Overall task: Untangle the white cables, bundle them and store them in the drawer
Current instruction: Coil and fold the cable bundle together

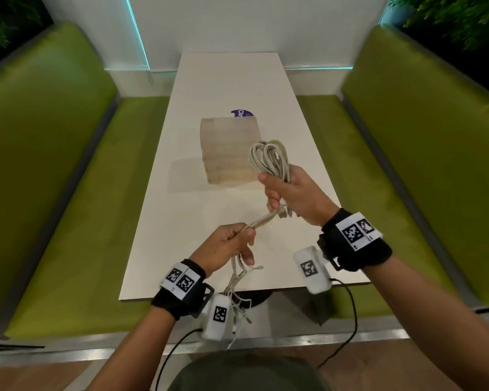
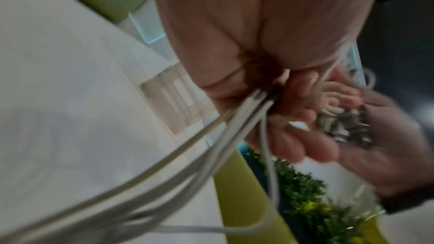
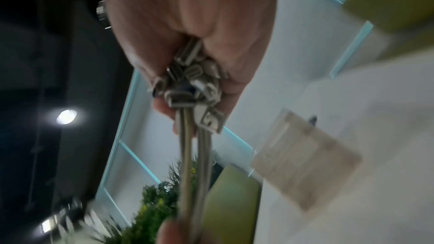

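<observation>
Nearest the camera, loose white cable tails (image 1: 237, 289) hang below the left hand (image 1: 226, 245), dangling past the near edge of the surface (image 1: 181, 221) with their plug ends free. The left hand's grip is clamped on a straight run of the white cables (image 1: 261, 221), fingers curled round the strands. That run rises to the right hand (image 1: 291, 193), whose grip is clamped on the gathered part: a set of loops (image 1: 270, 156) stands above its fist, and the right wrist view shows a cluster of connectors (image 3: 192, 84) packed in its palm. So the untangling looks largely done, since the strands run side by side between the two grips without visible knots, and the coiling is partway, with several turns made and the hanging tails not yet wound in. Left to do, by my reading: wind in the remainder, secure the bundle, and put it away. The small pale drawer unit (image 1: 227, 149) sits on the surface just beyond the right grip; I cannot tell whether a drawer is open.
</observation>
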